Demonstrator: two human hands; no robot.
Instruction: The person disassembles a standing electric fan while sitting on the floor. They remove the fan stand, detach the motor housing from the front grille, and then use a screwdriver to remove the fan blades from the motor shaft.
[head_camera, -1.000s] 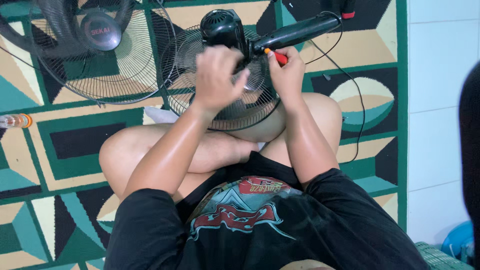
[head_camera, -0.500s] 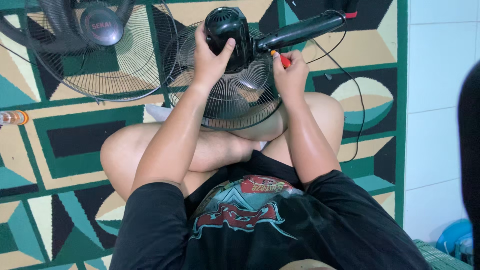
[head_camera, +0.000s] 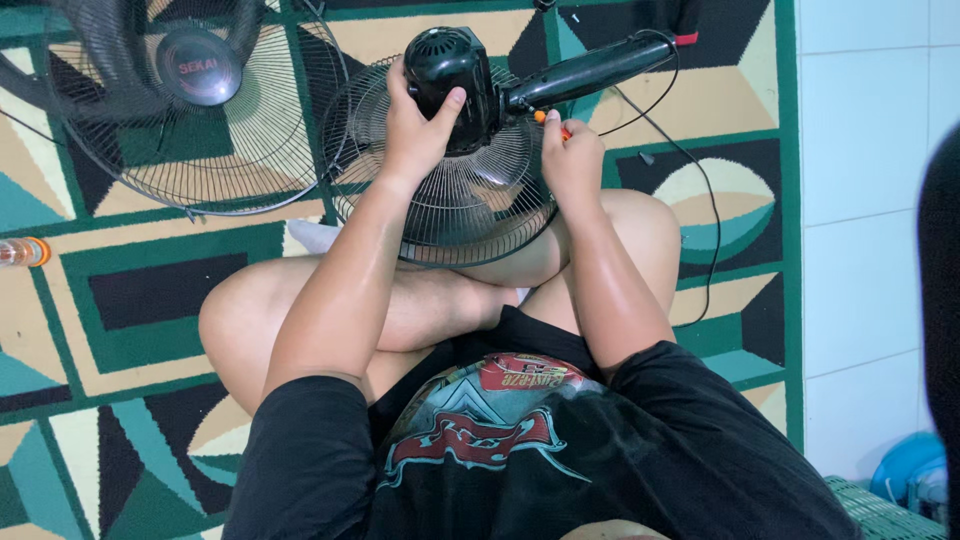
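1. A patterned rug in green, tan and black is seen covering the floor, with white floor tiles along its right edge.
2. A loose front fan guard with a round grey centre cap is laid flat on the rug at the upper left, its rim just beside the rear fan guard.
3. A small clear bottle with an orange cap is seen lying at the left edge of the rug, well apart from the hands.
4. A black power cord is trailed across the rug to the right of the knee, and a blue object is partly seen at the lower right corner.
5. The rear fan guard is rested on the crossed legs, and part of it is hidden behind the forearms.
6. The left hand is closed around the black motor housing, with the thumb pressed against its side and the fingers wrapped behind it.
7. The right hand is closed around a screwdriver with an orange handle; only the handle's end is shown, and the tip cannot be made out.
8. The motor housing is held at the centre of the rear fan guard, between the two hands, with the black fan neck stretched up and to the right just above the right hand.
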